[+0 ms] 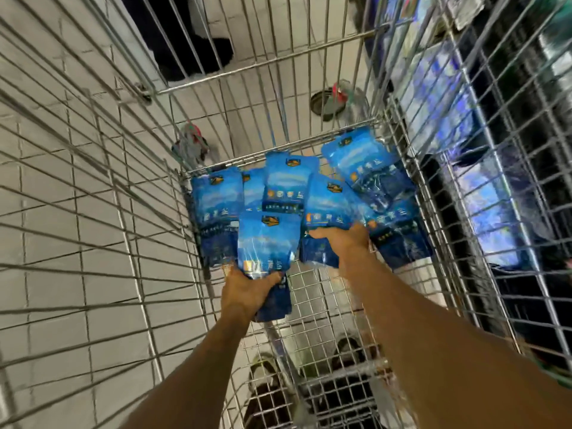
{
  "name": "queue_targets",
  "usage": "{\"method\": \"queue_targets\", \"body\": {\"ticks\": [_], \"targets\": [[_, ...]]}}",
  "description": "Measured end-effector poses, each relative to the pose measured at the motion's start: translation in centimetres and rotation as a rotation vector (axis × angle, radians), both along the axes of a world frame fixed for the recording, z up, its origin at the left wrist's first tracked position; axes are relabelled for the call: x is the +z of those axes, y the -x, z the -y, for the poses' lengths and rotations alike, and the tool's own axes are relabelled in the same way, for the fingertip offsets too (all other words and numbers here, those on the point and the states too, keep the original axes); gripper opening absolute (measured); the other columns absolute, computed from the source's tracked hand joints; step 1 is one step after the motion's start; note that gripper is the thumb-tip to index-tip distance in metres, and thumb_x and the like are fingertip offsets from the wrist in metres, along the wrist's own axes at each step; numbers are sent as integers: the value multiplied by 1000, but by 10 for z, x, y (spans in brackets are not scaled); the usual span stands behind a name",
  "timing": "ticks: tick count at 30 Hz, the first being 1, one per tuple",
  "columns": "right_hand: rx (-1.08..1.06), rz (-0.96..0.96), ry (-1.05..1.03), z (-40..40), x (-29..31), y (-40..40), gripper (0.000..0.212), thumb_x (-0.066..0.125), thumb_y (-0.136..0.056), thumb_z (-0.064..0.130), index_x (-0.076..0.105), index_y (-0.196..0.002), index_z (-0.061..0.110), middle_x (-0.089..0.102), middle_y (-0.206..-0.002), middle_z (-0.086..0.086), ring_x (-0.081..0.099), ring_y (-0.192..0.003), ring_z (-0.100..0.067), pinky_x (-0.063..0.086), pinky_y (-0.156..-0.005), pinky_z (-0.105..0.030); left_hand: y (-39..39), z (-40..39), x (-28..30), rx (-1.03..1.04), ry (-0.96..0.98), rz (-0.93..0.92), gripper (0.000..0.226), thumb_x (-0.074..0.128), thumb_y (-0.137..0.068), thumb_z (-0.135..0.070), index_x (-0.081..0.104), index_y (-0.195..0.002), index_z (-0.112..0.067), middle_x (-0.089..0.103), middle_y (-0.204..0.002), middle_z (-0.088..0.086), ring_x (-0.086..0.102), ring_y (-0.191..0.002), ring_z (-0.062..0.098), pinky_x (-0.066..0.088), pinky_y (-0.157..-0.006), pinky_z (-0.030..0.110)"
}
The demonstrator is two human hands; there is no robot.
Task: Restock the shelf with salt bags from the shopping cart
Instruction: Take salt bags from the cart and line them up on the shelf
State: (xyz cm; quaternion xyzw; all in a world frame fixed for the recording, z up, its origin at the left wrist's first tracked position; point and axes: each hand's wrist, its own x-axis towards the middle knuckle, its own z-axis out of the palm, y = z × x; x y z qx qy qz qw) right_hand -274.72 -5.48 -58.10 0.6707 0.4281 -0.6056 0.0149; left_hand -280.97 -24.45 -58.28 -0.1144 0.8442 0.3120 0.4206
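Salt bags (pixel 309 193), blue pouches with an orange mark and white lettering, lie in a loose overlapping pile at the far end of the wire shopping cart (pixel 309 292). The pile rests on the cart's mesh floor and against its far wall. One bag sits at the left side, several overlap in the middle, and others slant toward the right corner.

Left hand (pixel 247 292) grips a separate salt bag (pixel 267 243) by its lower end, fingers curled round the pouch, holding it upright in front of the pile. Right hand (pixel 340 239) rests on a bag (pixel 328 202) in the middle of the pile, fingers curled over its front face and clasping it; that bag touches its neighbours.

Near part of the cart floor shows bare mesh, with the person's shoes (pixel 263 370) visible through it on white floor tiles (pixel 62 212). Beyond the cart's right wall stand blurred blue packages on shelving (pixel 483 196).
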Motion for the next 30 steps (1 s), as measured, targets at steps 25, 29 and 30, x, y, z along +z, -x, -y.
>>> {"method": "queue_targets", "body": {"ticks": [25,29,30], "targets": [[-235,-491,51,54,417,-151,38,63,-93,27,58,-130,20,70,-121,-7,72,-100,-26,60,-75,-43,-25,-35,383,-20,-604,-50,25,76,-80,-41,72,-100,-27,74,-106,-8,68,-106,15,50,-98,38],[-299,-638,-17,90,501,-204,35,66,-84,23,63,-119,25,76,-104,6,75,-78,-14,60,-54,-37,-44,-26,457,-145,-643,-77,25,71,-80,-53,71,-94,-33,74,-104,-10,68,-103,18,52,-96,43],[-292,-663,-54,96,514,-216,43,69,-81,23,62,-123,28,75,-110,8,75,-85,-15,61,-60,-41,-50,-22,471,-151,-669,-55,25,72,-77,-57,72,-92,-37,75,-101,-12,70,-99,18,55,-92,44]]}}
